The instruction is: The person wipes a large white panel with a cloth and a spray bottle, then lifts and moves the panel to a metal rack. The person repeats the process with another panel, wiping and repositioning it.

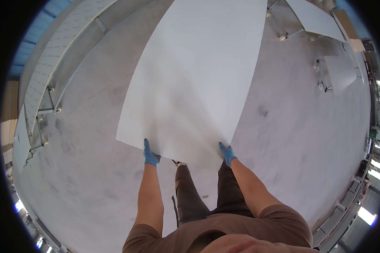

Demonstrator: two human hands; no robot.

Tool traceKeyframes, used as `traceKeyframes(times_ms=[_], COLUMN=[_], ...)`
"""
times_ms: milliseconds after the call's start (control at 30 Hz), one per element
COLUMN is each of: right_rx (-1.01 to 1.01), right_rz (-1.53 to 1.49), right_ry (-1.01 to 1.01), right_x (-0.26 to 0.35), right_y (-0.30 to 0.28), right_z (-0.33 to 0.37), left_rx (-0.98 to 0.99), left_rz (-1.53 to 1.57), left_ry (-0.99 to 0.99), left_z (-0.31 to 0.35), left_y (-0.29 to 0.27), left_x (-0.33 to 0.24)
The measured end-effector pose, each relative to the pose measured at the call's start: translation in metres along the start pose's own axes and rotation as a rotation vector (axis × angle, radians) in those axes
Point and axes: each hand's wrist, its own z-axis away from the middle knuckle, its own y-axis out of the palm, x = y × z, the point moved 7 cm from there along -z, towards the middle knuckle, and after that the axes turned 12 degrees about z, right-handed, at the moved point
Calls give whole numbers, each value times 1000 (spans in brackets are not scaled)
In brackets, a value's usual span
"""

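A large white sheet panel (198, 63) stretches away from me, its near edge at about the height of my hands and its far end running out of the top of the picture. Along that near edge, my left hand (151, 154) in a blue glove grips close to the left corner, thumb on top of the panel. My right hand (227, 153), gloved in blue too, grips the near right corner with its thumb on the upper face. The fingers of both hands are hidden beneath the panel.
Grey floor (88, 177) surrounds me. To the left stands a long panel on a wheeled metal frame (50, 76). A wheeled cart with a white panel (316, 19) is at the far right, and a smaller wheeled cart (340, 74) stands nearer. Metal railings (342, 215) line the right rim.
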Motion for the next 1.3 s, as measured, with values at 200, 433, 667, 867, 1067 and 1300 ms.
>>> traceKeyframes(times_ms=[200,433,667,867,1067,1300], right_rx=[-155,-237,-229,-209,-221,-259], right_rz=[-258,-191,-178,-146,-103,-193], right_ry=[-77,-72,-74,-53,-3,-58], right_x=[-21,-32,-57,-126,-208,-295], right_y=[24,7,-18,-32,-26,-12], right_z=[-16,-5,13,26,56,113], left_rx=[-128,-127,-96,-95,-152,-286], left_rz=[-105,-152,-127,-174,-294,-491], left_ry=[116,73,61,29,11,56], left_z=[-14,6,22,45,77,116], left_y=[-16,-23,-49,-101,-191,-300], left_x=[-10,-4,32,71,85,83])
